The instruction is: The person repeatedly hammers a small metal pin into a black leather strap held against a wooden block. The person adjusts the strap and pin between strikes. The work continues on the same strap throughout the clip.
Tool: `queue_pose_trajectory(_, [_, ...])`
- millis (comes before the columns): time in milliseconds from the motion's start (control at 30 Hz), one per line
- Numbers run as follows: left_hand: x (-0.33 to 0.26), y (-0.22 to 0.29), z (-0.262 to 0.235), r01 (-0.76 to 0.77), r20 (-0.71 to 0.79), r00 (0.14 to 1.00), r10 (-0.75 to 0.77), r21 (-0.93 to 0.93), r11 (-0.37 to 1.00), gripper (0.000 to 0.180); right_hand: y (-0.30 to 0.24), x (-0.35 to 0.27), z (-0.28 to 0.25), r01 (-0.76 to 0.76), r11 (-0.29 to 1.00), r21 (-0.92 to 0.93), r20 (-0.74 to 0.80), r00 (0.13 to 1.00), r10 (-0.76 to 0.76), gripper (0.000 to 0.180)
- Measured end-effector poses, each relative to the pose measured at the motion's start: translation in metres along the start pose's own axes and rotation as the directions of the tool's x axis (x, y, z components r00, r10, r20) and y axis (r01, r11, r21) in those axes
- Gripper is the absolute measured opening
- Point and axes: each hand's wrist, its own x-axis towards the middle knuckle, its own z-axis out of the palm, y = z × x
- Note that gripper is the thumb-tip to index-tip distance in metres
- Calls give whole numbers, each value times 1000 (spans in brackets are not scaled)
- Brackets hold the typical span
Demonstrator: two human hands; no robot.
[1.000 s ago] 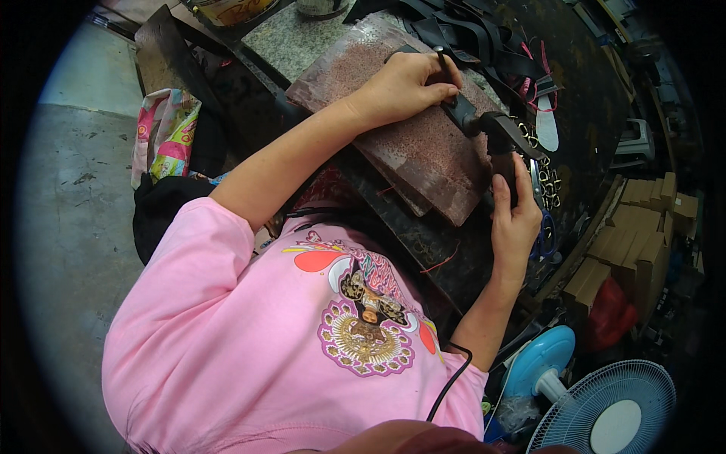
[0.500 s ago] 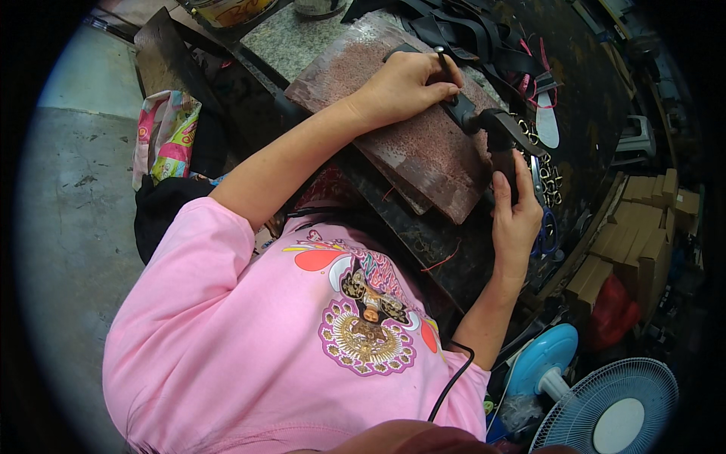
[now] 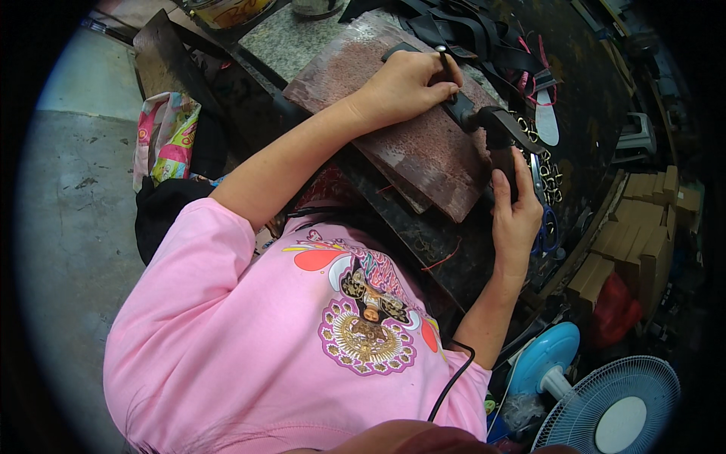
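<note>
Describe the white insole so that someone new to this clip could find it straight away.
Start at the reddish slab under the left hand. Go right, past the black straps: the insole lies there, the only white sole-shaped piece among the dark things.

Dark, stained workbench (image 3: 423, 242) runs from the upper centre to the right of the frame. Directly on it: reddish-brown slab (image 3: 423, 144) at centre top, speckled grey stone slab (image 3: 291, 41) upper left of that, black straps (image 3: 484, 38) heaped at the top, metal buckles (image 3: 550, 178) and blue-handled scissors (image 3: 546, 231) at centre right. Grey concrete floor (image 3: 72, 204) at left carries a colourful bag (image 3: 166, 140).
</note>
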Motion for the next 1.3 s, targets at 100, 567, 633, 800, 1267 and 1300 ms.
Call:
queue_pose_trajectory(100, [2, 6, 0, -55, -6, 998, 56, 75, 996, 17, -1, 0, 0, -16, 1000, 8, 7, 1000, 16, 41])
queue_pose_trajectory(567, [-1, -4, 7, 54, -82, 994, -67, -150, 987, 20, 1, 0, 0, 50, 998, -46, -12, 999, -50, 41])
queue_pose_trajectory(633, [-1, -6, 8, 49, -88, 994, -60, -128, 991, 20, 4, -1, -1, 10, 999, -31, 9, 1000, -10, 42])
queue_pose_trajectory(800, [-1, -7, 8, 24, -98, 995, -35, -105, 994, 20, 12, -1, 1, 76, 995, -71, -25, 997, -78, 41])
queue_pose_trajectory(1267, [3, 9, 5, -125, -22, 991, 131, 165, 978, 20, 14, -4, -3, -72, 997, 34, 42, 997, 71, 39])
queue_pose_trajectory(1300, [4, 10, 6, -139, -20, 989, 145, 176, 975, 19, 13, -3, -5, -51, 998, 32, 23, 998, 50, 39])
